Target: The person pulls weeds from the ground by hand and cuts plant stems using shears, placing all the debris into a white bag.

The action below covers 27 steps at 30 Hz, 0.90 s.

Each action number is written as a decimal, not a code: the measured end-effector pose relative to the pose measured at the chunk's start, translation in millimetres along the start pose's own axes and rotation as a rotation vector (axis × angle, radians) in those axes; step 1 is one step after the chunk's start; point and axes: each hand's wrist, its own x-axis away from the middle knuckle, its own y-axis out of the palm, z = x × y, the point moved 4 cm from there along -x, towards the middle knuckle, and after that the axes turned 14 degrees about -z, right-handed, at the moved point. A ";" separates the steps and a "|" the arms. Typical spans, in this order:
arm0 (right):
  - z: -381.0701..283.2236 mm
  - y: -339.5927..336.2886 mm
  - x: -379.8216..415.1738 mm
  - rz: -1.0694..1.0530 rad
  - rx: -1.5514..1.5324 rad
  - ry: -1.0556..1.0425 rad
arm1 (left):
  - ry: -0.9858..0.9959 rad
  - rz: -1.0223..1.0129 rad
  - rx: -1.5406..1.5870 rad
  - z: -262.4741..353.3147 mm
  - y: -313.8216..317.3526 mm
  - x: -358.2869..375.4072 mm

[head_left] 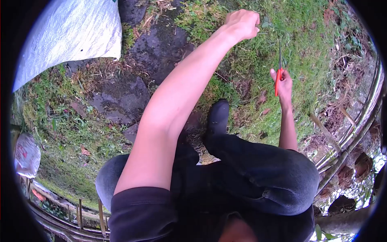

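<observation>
My left hand (pixel 243 25) reaches far forward over the grass, its fingers curled closed near the ground. Small green leaves (pixel 265 25) show just beyond its fingertips; what the fingers hold, if anything, is hidden. In my right hand (pixel 285 84) is a pair of scissors with red handles (pixel 278 82). Their thin dark blades (pixel 280 56) point forward, away from me, over the grass (pixel 300 48). The blades are seen nearly edge-on, to the right of my left hand and apart from it.
Dark flat stones (pixel 121 97) lie in the moss to the left. A white woven sheet or sack (pixel 80 36) covers the far left. My dark boot (pixel 218 115) stands between my arms. A bamboo fence (pixel 350 145) curves along the right, and a whitish plastic bag (pixel 27 155) is at the left edge.
</observation>
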 end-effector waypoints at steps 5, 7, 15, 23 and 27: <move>40.4 10.2 59.0 -0.097 -0.116 0.132 | 0.184 -0.348 -0.251 21.5 64.9 15.8; 67.4 16.9 74.3 -0.093 -0.176 0.205 | 0.269 -0.537 -0.392 33.1 94.4 37.9; 113.4 34.3 110.2 -0.013 -0.268 0.174 | 0.527 -0.701 -0.539 31.7 214.0 124.8; 113.6 46.8 119.5 -0.004 -0.245 0.107 | 0.473 -0.637 -0.595 35.2 245.1 137.5; 126.9 50.8 119.1 -0.037 -0.264 0.124 | 0.390 -0.671 -0.479 32.1 230.3 132.0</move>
